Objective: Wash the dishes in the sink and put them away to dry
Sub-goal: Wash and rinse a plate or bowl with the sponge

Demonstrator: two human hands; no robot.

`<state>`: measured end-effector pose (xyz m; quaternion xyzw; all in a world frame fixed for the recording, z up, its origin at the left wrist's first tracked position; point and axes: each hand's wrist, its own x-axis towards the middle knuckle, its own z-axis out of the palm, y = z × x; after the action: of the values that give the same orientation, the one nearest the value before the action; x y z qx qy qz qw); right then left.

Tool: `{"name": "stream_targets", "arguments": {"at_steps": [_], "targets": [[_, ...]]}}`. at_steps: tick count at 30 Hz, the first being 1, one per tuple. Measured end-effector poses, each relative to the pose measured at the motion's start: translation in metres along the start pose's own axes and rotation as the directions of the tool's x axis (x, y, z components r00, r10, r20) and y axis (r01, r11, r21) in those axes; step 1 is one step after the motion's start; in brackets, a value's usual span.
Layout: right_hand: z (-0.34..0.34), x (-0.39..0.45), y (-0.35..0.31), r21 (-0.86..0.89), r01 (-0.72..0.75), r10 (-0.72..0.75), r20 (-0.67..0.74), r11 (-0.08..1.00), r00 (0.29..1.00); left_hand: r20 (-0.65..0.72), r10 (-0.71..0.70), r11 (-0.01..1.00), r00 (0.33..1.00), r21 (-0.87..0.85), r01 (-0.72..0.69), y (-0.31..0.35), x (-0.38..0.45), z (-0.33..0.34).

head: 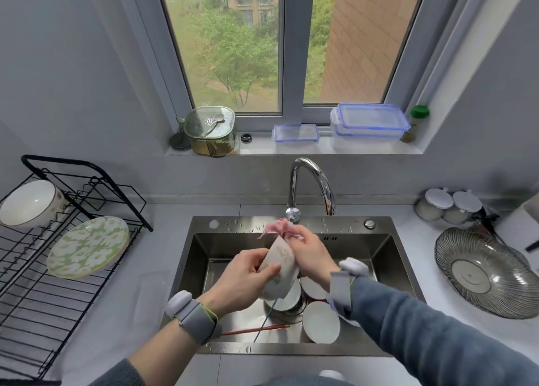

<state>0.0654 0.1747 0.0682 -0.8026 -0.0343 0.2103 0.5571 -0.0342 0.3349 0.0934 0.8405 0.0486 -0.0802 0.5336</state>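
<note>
— Steel sink, one basin, one chrome tap over it. How many dishes are in there?

— I count three white bowls lying in the bottom, close together near the drain, plus two chopsticks, one red and one greenish, crossing on the basin floor. A fourth bowl, the floral bowl, is held up over the basin, tilted on its side.

— Who holds it?

— The left hand grips it, fingers curled round the wall and thumb on the outside. The right hand pinches one pink cloth against the bowl's upper rim, just under the tap.

— And what is drying?

— One black wire rack on the worktop to the left carries two things: one white bowl on its side at the back and one green flowered plate leaning in front of it.

— Anything to the right?

— One ribbed glass dish on the worktop, and two lidded jars behind it.
</note>
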Motion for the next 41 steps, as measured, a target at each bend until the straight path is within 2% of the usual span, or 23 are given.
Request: {"name": "stream_targets", "arguments": {"at_steps": [1,3,5,6,7,11,16,19,22,25,30,35,38,41], "targets": [[-0.002,0.002,-0.002,0.147,-0.132,0.125,0.052,0.980,0.991,-0.005,0.014,0.998,1.000,-0.057,-0.014,0.004,-0.002,-0.003],[-0.005,-0.002,-0.001,0.412,-0.386,0.305,0.252,0.825,0.919,-0.039,0.054,0.978,0.998,-0.201,-0.060,0.011,-0.003,-0.007],[-0.004,-0.014,0.001,0.507,-0.568,0.335,0.480,0.648,0.811,-0.116,0.062,0.938,0.991,-0.334,-0.097,0.015,0.002,-0.008],[-0.001,-0.019,0.002,0.511,-0.603,0.309,0.547,0.612,0.778,-0.158,0.056,0.919,0.986,-0.378,-0.112,0.016,0.005,-0.007],[0.005,-0.023,0.005,0.528,-0.605,0.287,0.564,0.595,0.774,-0.186,0.044,0.907,0.982,-0.404,-0.117,0.016,0.009,-0.004],[0.031,-0.035,0.004,0.668,-0.543,0.313,0.443,0.509,0.840,-0.259,-0.025,0.908,0.966,-0.410,-0.086,0.003,0.022,0.014],[0.035,-0.040,0.008,0.629,-0.585,0.397,0.431,0.512,0.811,-0.270,-0.129,0.944,0.954,-0.329,0.035,-0.015,0.026,0.023],[0.036,-0.035,0.016,0.624,-0.592,0.455,0.388,0.511,0.802,-0.232,-0.129,0.940,0.964,-0.338,0.044,-0.016,0.022,0.024],[0.032,-0.023,0.028,0.645,-0.551,0.489,0.299,0.529,0.819,-0.201,-0.093,0.934,0.975,-0.356,0.015,-0.009,0.016,0.017],[0.021,-0.011,0.034,0.629,-0.487,0.475,0.205,0.605,0.856,-0.147,-0.076,0.936,0.986,-0.350,0.021,0.000,0.009,0.007],[0.000,-0.012,0.013,0.476,-0.257,0.254,0.072,0.841,0.964,-0.109,-0.115,0.988,0.987,-0.114,0.103,0.000,0.007,-0.002],[0.005,-0.028,-0.011,0.081,-0.117,0.101,0.183,0.990,0.978,-0.090,-0.194,0.971,0.977,0.126,0.205,-0.022,0.010,0.012],[0.008,-0.040,-0.015,-0.180,0.103,-0.062,0.220,0.978,0.973,-0.102,-0.204,0.973,0.974,0.087,0.213,-0.028,0.012,0.023],[0.010,-0.050,-0.020,-0.272,0.192,-0.143,0.191,0.943,0.971,-0.132,-0.213,0.973,0.968,0.058,0.222,-0.025,0.012,0.024]]}}
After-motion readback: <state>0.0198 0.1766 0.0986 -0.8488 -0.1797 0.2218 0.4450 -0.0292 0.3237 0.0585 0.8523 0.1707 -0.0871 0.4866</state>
